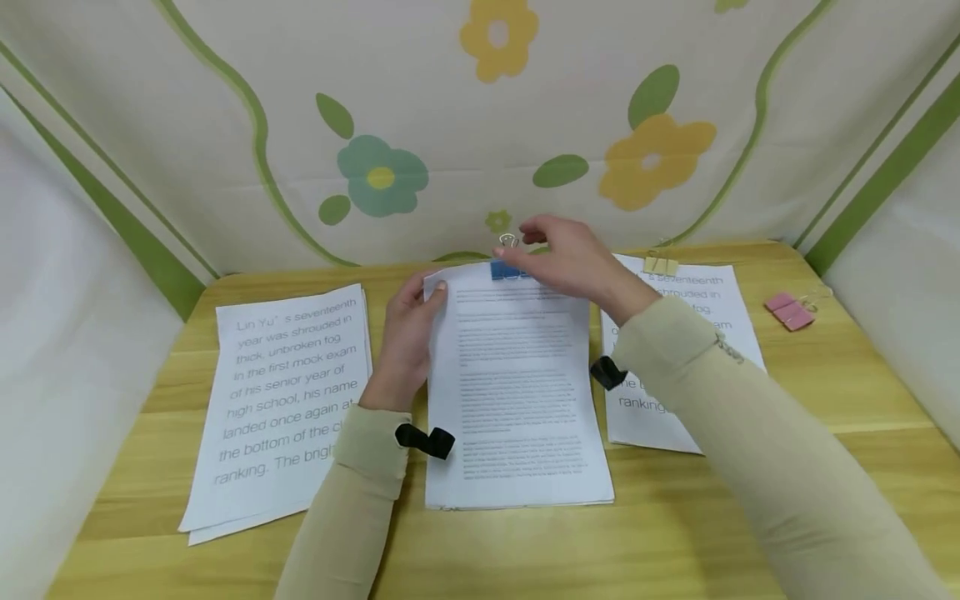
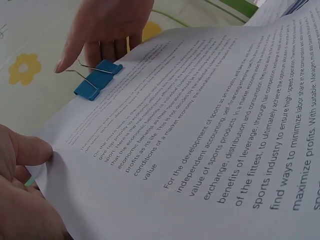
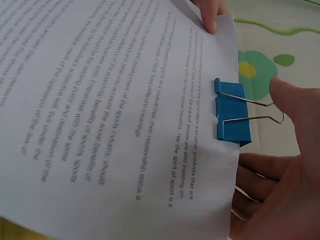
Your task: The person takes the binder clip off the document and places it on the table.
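Observation:
A blue binder clip sits on the top edge of the middle stack of printed paper, its wire handles standing up off the edge. My left hand pinches the stack's upper left corner, thumb on the front. Beside the clip is my right hand, its thumb close to the wire handles and its fingers spread apart. In the right wrist view, the clip bites the paper edge. The fingers of the right hand lie by that edge, partly hidden by the paper; whether the thumb touches a handle is unclear.
To the left lie loose large-print sheets. On the right, another stack bears a yellow binder clip, partly covered by the right arm. A pink binder clip lies on the wooden table. Behind hangs a flowered cloth.

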Available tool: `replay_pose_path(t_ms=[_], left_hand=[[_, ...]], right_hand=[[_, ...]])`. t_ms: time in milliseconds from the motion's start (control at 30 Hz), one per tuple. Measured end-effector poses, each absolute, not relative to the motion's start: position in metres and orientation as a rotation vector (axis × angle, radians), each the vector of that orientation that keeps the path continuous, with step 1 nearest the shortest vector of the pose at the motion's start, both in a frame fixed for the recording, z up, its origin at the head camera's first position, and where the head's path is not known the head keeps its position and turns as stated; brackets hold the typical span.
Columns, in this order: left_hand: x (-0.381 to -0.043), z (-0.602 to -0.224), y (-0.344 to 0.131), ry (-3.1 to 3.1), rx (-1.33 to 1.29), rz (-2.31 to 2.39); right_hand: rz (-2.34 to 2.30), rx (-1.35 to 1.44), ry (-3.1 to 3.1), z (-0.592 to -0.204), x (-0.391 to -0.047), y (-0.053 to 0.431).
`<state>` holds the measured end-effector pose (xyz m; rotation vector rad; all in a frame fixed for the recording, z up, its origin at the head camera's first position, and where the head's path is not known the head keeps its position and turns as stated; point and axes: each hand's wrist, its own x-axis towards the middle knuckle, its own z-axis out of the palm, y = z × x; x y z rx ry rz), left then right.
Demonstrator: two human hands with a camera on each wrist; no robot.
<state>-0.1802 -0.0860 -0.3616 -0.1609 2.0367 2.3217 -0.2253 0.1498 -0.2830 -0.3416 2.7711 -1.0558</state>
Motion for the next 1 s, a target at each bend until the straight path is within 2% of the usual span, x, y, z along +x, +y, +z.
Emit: replay_pose_path(t_ms=[200, 1000], left_hand=[[-0.179, -0.362, -0.076, 2.035, -0.148, 2.312], [-0.183, -0.361, -0.068, 2.046, -0.275, 2.166]], right_hand=[[-1.209, -0.293, 2.571, -0.279, -0.24, 0.156], [-1.479, -0.236, 2.657, -0.287, -0.229, 0.161]])
